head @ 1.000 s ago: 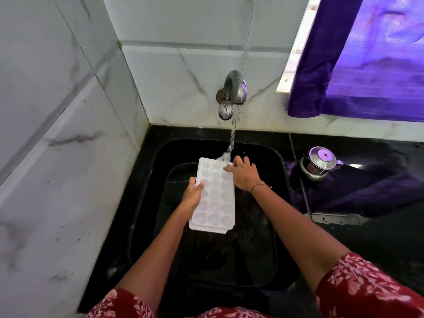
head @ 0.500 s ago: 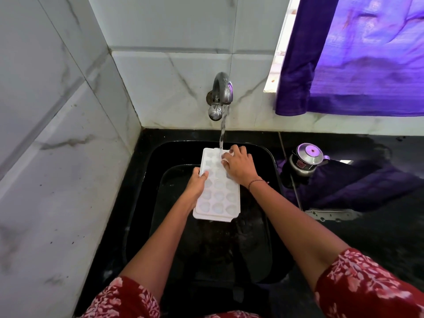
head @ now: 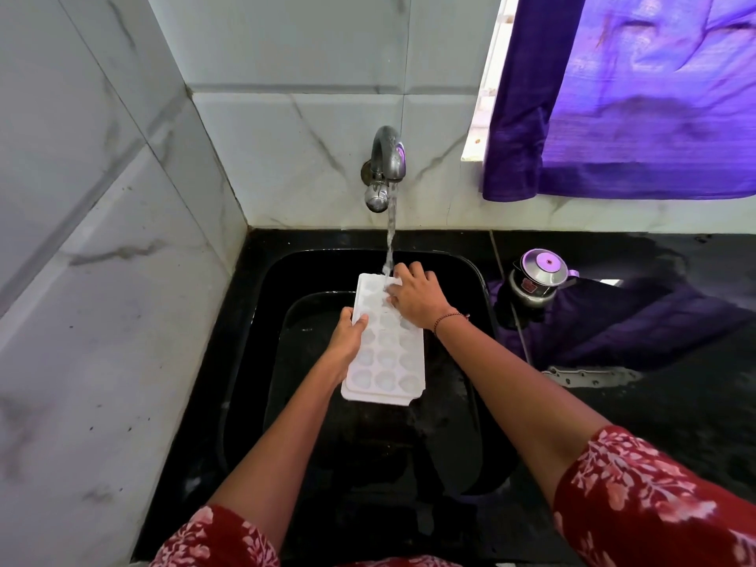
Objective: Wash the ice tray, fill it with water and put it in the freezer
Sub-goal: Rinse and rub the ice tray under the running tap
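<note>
Marbled white tiles (head: 122,239) fill the left and top of the frame, meeting in a corner above a black sink (head: 474,288) set in a black counter (head: 675,423). At top centre a steel tap (head: 386,157) juts from the wall, and water (head: 390,235) runs from it in a thin stream onto the far end of the tray (head: 384,362). The tray is white, with rows of round cells facing up, and I hold it over the sink at the centre of the frame. My left hand (head: 347,333) grips its left edge near the middle, thumb on top and fingers curled round the rim. My right hand (head: 417,298) lies palm down on the far right cells, fingers spread and touching the plastic where the stream lands. A thin bracelet (head: 448,319) circles that wrist. At upper right hangs a purple curtain (head: 634,96). Below it, right of the sink, a steel pot (head: 538,276) stands on the counter by a dark purple patch (head: 613,321); I cannot tell whether that is cloth or reflection. Red floral sleeves (head: 654,505) show at the bottom edge.
</note>
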The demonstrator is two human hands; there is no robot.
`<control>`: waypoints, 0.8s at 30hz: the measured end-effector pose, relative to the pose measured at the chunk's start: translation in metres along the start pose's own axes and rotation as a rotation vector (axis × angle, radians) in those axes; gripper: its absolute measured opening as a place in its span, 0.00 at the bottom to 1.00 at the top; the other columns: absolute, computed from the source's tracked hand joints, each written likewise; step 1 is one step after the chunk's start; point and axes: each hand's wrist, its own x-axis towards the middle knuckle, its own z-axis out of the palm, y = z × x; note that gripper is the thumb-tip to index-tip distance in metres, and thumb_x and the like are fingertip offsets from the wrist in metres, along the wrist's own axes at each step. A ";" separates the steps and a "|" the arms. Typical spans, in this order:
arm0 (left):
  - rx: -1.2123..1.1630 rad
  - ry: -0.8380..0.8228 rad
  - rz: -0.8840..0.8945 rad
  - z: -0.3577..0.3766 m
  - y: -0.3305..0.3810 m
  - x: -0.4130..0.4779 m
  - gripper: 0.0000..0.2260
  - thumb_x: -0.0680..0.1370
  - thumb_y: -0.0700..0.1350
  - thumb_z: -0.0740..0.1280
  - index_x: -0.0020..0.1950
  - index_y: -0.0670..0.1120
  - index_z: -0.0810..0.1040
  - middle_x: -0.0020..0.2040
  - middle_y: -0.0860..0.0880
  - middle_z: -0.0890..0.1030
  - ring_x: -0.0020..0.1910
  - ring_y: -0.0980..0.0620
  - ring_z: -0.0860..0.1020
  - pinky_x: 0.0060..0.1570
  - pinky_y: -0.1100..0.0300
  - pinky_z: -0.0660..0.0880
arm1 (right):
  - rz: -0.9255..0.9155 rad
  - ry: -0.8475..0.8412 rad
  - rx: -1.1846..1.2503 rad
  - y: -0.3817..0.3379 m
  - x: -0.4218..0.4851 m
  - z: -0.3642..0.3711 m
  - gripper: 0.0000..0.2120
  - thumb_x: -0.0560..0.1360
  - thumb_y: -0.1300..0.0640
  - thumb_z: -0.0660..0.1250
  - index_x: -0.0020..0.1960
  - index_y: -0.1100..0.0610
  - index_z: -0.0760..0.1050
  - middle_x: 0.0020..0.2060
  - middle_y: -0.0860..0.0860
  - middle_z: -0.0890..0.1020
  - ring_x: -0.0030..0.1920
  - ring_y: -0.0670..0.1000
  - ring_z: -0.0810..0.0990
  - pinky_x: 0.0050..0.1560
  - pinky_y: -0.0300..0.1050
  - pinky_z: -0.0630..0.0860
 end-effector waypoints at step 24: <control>-0.074 -0.086 0.016 0.012 0.011 0.001 0.06 0.82 0.47 0.56 0.58 0.48 0.67 0.51 0.47 0.77 0.49 0.48 0.78 0.50 0.50 0.77 | 0.095 0.012 0.171 0.004 0.003 -0.009 0.18 0.81 0.46 0.53 0.68 0.47 0.69 0.67 0.54 0.64 0.66 0.57 0.61 0.63 0.55 0.63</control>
